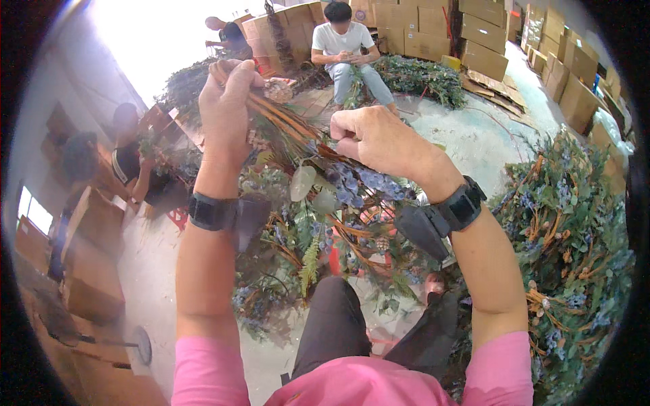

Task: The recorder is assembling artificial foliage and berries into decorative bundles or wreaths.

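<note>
We cannot tell whether the right hand (389,143) hides anything in its curled fingers (347,122); the far-left person (80,159) is blurred; the lower edge cuts off the pink sleeves (499,372).

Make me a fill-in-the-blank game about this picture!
1. The left hand holds brown stems and appears ____ (higher/lower) in the picture than the right hand.
2. The colour of the wrist straps is ____.
3. The seated person straight ahead wears a ____-coloured shirt.

Missing words: higher; black; white.
</note>
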Available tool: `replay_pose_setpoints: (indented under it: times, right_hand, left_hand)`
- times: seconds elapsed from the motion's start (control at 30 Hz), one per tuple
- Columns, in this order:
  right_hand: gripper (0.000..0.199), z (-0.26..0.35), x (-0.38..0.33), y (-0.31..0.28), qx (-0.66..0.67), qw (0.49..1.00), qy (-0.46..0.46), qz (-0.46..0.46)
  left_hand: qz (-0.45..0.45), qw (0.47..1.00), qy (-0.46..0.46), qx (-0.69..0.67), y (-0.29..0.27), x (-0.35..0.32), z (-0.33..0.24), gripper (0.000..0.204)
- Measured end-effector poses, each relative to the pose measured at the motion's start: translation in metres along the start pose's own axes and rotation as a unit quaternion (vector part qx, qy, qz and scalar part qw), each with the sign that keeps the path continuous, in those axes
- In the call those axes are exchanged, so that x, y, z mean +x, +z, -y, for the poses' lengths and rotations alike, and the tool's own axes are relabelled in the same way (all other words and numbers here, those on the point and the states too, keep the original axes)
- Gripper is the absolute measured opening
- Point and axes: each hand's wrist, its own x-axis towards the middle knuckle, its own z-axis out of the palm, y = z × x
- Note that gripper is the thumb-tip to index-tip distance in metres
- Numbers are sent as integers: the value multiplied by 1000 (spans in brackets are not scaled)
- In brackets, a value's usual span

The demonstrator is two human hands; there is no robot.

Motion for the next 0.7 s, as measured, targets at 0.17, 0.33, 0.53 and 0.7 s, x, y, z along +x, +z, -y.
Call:
replay_pose_setpoints:
  times: [0.17,0.33,0.53,0.7]
  right_hand:
    - [12,12,3,-17,-104,994,-25,-8]
    - [13,27,20,-59,35,975,13,219]
    - [15,-17,23,-54,210,931,90,284]
    - [19,-21,15,-53,243,927,76,276]
  left_hand:
    - [-6,999,32,25,8,-3,-7,16]
    - [22,999,35,22,15,-6,-9,18]
    - [39,998,43,29,21,-13,-18,16]
    - [50,998,30,20,21,-16,-19,17]
